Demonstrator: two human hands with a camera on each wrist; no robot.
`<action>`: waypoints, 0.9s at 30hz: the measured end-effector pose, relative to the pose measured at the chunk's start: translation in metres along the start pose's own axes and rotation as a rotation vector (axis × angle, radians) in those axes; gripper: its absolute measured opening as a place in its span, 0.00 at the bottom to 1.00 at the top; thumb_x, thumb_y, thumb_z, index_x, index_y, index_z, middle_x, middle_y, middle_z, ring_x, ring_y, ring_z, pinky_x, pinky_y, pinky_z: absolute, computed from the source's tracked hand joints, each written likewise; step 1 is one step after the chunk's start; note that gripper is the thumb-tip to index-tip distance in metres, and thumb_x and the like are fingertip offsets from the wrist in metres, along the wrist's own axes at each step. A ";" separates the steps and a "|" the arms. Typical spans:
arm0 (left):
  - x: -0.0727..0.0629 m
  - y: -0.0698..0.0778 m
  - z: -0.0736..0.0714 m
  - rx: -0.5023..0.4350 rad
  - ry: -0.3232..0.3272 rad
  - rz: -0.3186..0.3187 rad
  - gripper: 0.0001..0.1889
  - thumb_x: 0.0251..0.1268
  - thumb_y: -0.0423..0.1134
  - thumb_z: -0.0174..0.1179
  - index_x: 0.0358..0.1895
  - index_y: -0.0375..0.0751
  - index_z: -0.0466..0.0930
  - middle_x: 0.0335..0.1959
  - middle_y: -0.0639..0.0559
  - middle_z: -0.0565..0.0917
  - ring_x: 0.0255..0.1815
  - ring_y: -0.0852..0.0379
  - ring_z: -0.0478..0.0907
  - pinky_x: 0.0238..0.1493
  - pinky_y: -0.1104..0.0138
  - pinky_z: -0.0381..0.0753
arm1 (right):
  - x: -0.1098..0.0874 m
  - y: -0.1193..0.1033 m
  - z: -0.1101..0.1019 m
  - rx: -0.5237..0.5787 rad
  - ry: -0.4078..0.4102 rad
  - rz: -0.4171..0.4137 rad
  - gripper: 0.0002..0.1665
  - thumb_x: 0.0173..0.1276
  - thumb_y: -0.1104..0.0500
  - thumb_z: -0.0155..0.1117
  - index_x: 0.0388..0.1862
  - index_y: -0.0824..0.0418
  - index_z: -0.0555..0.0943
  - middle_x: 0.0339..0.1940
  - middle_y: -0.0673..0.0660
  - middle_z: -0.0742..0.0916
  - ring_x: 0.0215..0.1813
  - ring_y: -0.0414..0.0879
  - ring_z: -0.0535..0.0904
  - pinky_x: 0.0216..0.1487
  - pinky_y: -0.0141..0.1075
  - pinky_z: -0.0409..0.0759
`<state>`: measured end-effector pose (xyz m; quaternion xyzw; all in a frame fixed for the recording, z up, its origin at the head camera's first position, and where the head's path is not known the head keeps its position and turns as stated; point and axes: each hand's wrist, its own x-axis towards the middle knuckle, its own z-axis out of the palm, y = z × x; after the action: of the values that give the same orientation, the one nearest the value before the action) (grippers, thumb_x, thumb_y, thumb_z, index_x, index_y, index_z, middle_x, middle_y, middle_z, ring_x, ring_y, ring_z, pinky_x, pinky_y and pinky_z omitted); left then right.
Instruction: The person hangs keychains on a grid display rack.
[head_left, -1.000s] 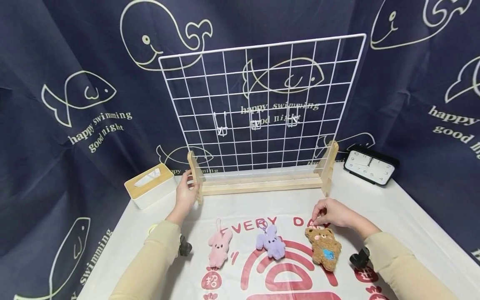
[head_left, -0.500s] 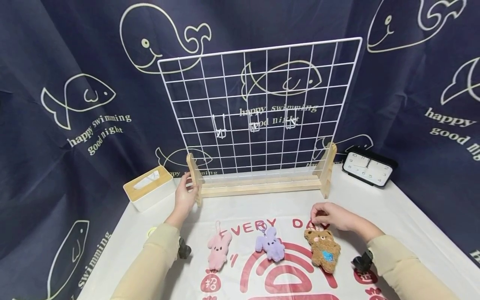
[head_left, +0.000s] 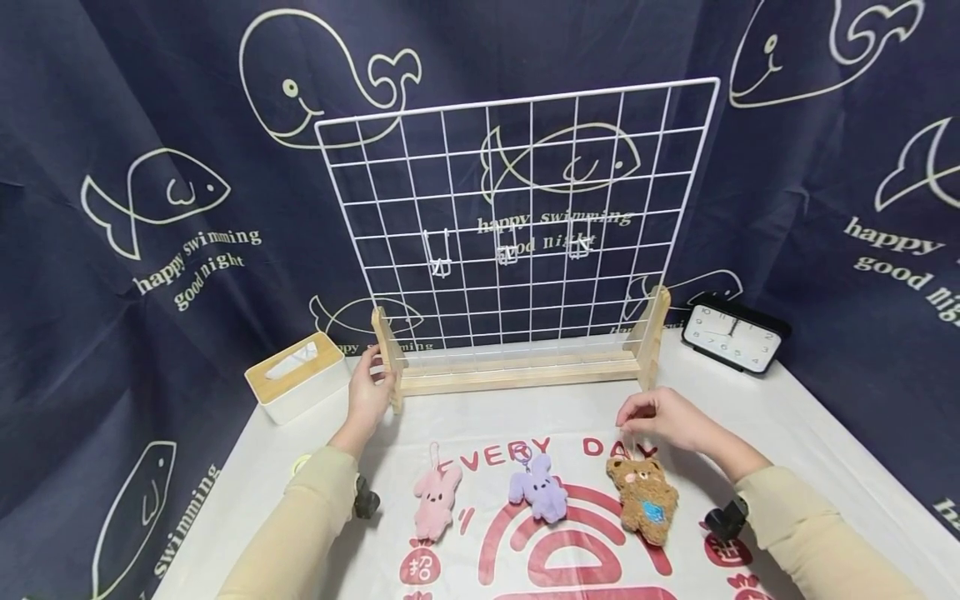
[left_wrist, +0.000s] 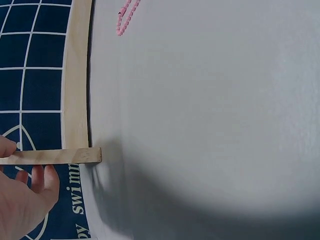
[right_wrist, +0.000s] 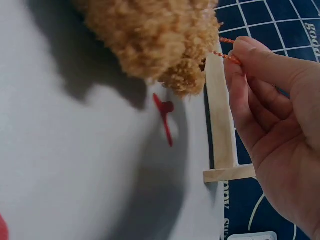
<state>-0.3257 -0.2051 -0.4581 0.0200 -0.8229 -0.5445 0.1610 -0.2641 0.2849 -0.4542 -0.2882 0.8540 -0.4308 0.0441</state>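
Observation:
In the head view my left hand (head_left: pixel 369 398) grips the left wooden upright (head_left: pixel 387 358) of a white wire grid rack. The left wrist view has the thumb on one side of that wooden piece (left_wrist: pixel 60 156) and the fingers on the other. My right hand (head_left: pixel 671 421) pinches the bead-chain loop of a brown plush bear keychain (head_left: pixel 643 498) with a blue patch. In the right wrist view the orange chain (right_wrist: pixel 227 57) runs from the fingertips to the fuzzy bear (right_wrist: pixel 150 40). A pink plush bunny (head_left: pixel 436 502) and a purple one (head_left: pixel 540 492) lie to its left.
Three white hooks, left (head_left: pixel 439 265), middle (head_left: pixel 507 252) and right (head_left: pixel 580 243), hang on the grid. A tissue box (head_left: pixel 300 396) stands left of the rack, a black clock (head_left: pixel 733 335) right of it. The white tablecloth (head_left: pixel 480 425) has red print.
My right hand has risen a little, drawing the bear's chain up and straighter above its head. My left hand stays on the rack's upright. The head view has shifted slightly.

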 end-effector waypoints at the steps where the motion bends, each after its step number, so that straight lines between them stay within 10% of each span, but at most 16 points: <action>1: 0.000 0.000 0.000 -0.002 0.000 0.000 0.31 0.67 0.22 0.57 0.73 0.35 0.65 0.62 0.30 0.74 0.59 0.31 0.76 0.64 0.48 0.78 | 0.000 -0.001 -0.001 0.000 0.006 -0.012 0.03 0.67 0.70 0.68 0.36 0.65 0.86 0.31 0.53 0.88 0.32 0.36 0.80 0.33 0.30 0.82; 27: -0.002 0.000 0.002 0.004 0.034 0.020 0.30 0.65 0.21 0.55 0.71 0.34 0.66 0.59 0.27 0.76 0.58 0.30 0.77 0.63 0.46 0.78 | 0.020 -0.052 -0.016 0.011 0.091 -0.077 0.02 0.70 0.68 0.67 0.38 0.63 0.86 0.33 0.52 0.85 0.33 0.42 0.81 0.34 0.33 0.84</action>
<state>-0.3246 -0.2029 -0.4592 0.0212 -0.8212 -0.5409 0.1806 -0.2624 0.2609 -0.4012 -0.3006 0.8410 -0.4497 -0.0098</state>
